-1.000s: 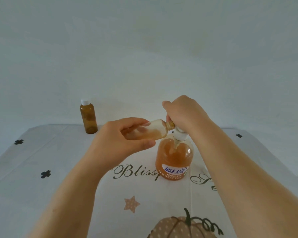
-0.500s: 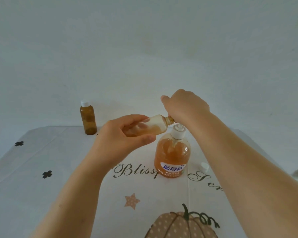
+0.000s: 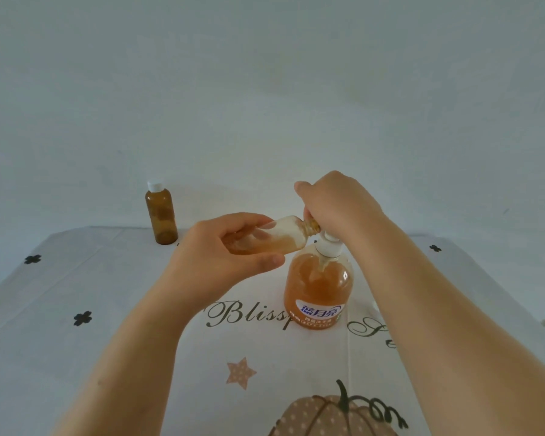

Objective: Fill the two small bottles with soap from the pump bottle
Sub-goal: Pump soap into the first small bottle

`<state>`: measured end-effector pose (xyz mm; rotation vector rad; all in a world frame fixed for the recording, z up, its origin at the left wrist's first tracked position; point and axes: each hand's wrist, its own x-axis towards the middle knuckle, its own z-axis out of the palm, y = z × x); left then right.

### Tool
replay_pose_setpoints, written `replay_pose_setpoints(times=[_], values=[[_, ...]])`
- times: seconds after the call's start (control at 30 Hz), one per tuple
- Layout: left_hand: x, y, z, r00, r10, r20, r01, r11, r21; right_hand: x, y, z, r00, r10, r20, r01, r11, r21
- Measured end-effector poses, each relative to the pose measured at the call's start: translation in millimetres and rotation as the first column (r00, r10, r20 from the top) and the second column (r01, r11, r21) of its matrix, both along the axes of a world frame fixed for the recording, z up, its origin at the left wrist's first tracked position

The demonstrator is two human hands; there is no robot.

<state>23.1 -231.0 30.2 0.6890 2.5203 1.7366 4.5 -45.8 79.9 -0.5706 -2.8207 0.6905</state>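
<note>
Fingers [image 3: 243, 220] of the left hand [image 3: 221, 256] wrap the open bottle [image 3: 277, 239], tilted, its mouth at the head of the pump [image 3: 318, 287]; the right hand [image 3: 334, 202] curls over that head.
Light, probably slick plastic, partly filled: best held round the body, as now, mouth kept close in. Capped bottle [image 3: 161, 215] stands well apart at the far edge of the table [image 3: 76, 357].

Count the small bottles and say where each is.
2. The capped bottle stands upright far left on the table; the open bottle is held sideways in the left hand, mouth at the nozzle of the pump bottle, under the right hand.
</note>
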Motion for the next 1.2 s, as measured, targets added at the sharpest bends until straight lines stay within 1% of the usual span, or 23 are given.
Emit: replay_pose_setpoints(times=[0.2,0.47,0.63,0.73,0.97,1.1,1.2], values=[[-5,2,-4,0.999,-0.004,0.032,0.003,1.0,0.011,-5,2,-7,1.0,-0.004,-0.027,0.003,0.999,-0.052],[-2,1,-3,1.0,-0.008,0.006,0.008,1.0,0.017,0,2,-5,1.0,0.001,-0.019,-0.002,0.998,-0.059],[3,3,0,1.0,-0.004,-0.017,0.006,0.993,0.117,2,1,6,0.996,-0.041,-0.075,0.037,0.998,-0.047],[5,3,2,1.0,-0.007,-0.028,0.011,0.991,0.132,3,-1,10,0.996,-0.047,-0.071,0.045,0.999,-0.025],[5,2,2,1.0,-0.013,-0.02,0.015,0.996,0.091,5,-5,11,1.0,-0.005,0.002,0.005,0.999,-0.04],[3,2,2,1.0,-0.022,-0.022,0.024,0.997,0.078,3,-2,10,1.0,-0.004,-0.004,0.004,0.999,-0.048],[-1,1,1,1.0,-0.025,-0.016,0.026,0.999,0.032,1,0,4,1.0,0.003,-0.017,-0.003,0.999,-0.038]])
